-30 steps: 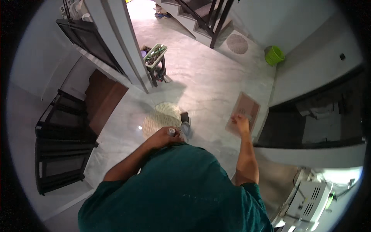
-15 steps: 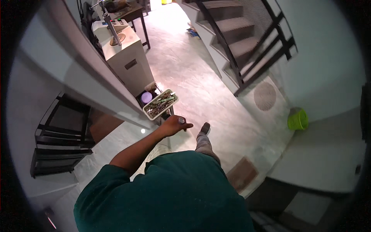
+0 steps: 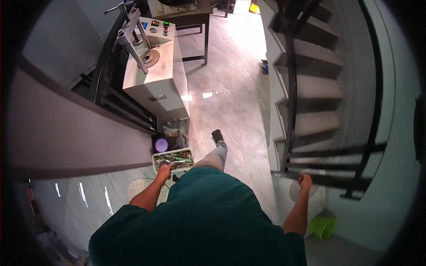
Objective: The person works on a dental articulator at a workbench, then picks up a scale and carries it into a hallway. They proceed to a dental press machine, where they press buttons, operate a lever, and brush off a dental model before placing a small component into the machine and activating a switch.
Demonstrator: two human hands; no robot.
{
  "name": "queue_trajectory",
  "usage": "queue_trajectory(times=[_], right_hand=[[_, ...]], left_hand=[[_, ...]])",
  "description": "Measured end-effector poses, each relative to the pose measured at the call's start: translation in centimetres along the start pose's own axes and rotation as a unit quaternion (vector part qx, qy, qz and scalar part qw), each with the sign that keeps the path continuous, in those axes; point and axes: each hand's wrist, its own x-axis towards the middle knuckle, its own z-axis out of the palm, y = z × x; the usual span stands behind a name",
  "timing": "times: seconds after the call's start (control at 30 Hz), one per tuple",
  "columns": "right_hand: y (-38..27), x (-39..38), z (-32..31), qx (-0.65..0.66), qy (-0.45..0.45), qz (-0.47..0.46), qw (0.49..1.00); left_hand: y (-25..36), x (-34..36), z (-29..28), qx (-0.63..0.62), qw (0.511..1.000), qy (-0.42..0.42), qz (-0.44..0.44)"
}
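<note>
My left hand (image 3: 164, 171) is closed, low on the left, right by the near edge of a pale rectangular tray (image 3: 155, 166). Between its fingers shows a small grey, metallic-looking bit; what it belongs to I cannot make out. Jumbled metal tools (image 3: 179, 157) and a green piece fill the tray. Just beyond stands a container with a round purple lid (image 3: 161, 145). Out to the right, my right hand (image 3: 305, 181) has curled fingers beside the foot of the stair railing; whether anything is inside them is hidden.
A white cabinet machine (image 3: 151, 80) with a metal clamp frame and button panel stands ahead left, before a dark table (image 3: 188, 20). Stairs (image 3: 317, 91) with a black railing (image 3: 290, 97) rise on the right. A green basket (image 3: 323, 227) sits at lower right.
The view has turned left and moved forward. My left hand, earlier over the floor with a round grey end showing in its grip, is now beside the tray. My right hand has come into view.
</note>
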Motion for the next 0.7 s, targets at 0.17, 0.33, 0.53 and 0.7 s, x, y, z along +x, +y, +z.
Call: queue_trajectory(times=[0.17,0.33,0.53,0.7], right_hand=[[-8.2,12.8,14.4,-0.064,-0.112,-0.027,0.991],[-9.7,13.1,34.5,-0.178,-0.326,0.041,0.928],[-16.1,15.5,57.3,-0.269,-0.475,-0.071,0.835],[-23.2,20.6,75.7,-0.327,-0.579,-0.227,0.712]], left_hand=[[4.5,4.7,3.7,0.052,0.989,0.052,-0.124],[12.2,10.8,5.6,0.214,0.965,-0.026,0.150],[28.1,11.4,5.4,-0.204,0.951,0.192,-0.133],[30.0,12.4,8.0,-0.372,0.846,0.333,-0.188]])
